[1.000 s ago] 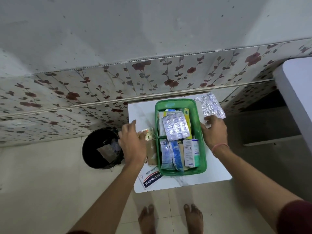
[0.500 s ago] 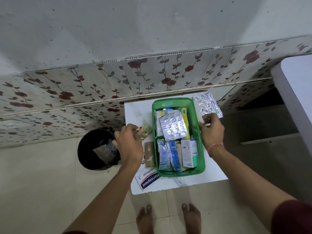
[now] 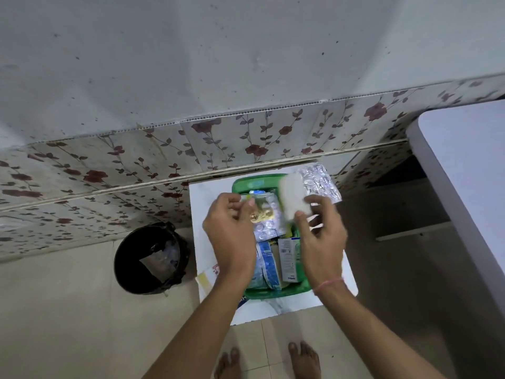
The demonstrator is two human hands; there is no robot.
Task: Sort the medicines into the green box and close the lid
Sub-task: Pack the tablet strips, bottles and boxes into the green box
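The green box [image 3: 276, 291] stands open on a small white table [image 3: 284, 305], packed with blister strips and medicine cartons [image 3: 289, 257]. My left hand [image 3: 228, 232] hovers over the box's left half, pinching a small strip with golden capsules [image 3: 261, 212]. My right hand [image 3: 321, 236] is raised over the box's right side and grips a blurred white packet [image 3: 293, 196]. A silver foil strip [image 3: 322, 183] lies on the table past the box's far right corner.
A black waste bin [image 3: 151, 258] stands on the floor left of the table. A plaster box [image 3: 211, 272] lies on the table's left edge, partly under my left arm. A white counter [image 3: 464, 170] juts in at the right. The tiled wall is just behind the table.
My left hand lifted the golden capsule strip from the table's left side and brought it over the box. My right hand left the box's rim and now holds up a white packet.
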